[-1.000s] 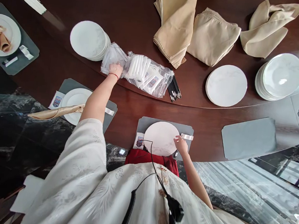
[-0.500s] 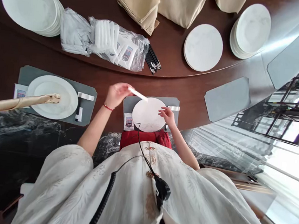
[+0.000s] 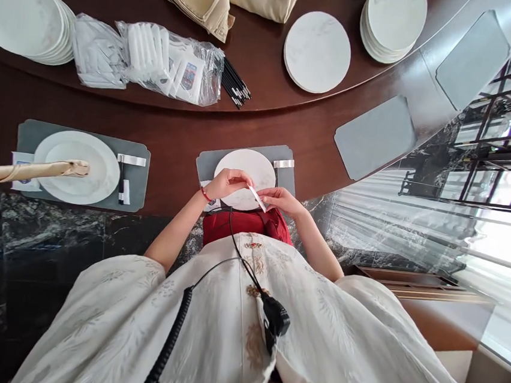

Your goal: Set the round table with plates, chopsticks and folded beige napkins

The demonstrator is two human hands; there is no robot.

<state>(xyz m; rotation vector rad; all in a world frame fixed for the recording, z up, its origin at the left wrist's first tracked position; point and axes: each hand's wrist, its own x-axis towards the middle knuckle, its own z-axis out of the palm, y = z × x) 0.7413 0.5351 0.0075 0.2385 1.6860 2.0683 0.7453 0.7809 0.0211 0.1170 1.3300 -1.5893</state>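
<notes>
Both hands are working low over a white plate (image 3: 244,166). My right hand (image 3: 284,201) is pinching a narrow white paper strip (image 3: 257,198) in its fingers, and the strip is slanting above the plate's near edge. My left hand (image 3: 226,184), wearing a red bracelet (image 3: 205,196), is curving just beside the strip's far end, though I cannot tell whether it is gripping. The plate is sitting on a grey placemat (image 3: 206,166), with a metal rest (image 3: 284,163) lying to its right. Red cloth (image 3: 247,227) is bunching at the table's near edge. On my left, a second plate (image 3: 97,185) is holding a rolled tan napkin (image 3: 27,169). Farther out, a plastic bag of packets (image 3: 168,63) and black chopsticks (image 3: 234,85) are lying on the far table, with stacked plates (image 3: 391,24) to the right and a bare placemat (image 3: 373,136) nearer.
</notes>
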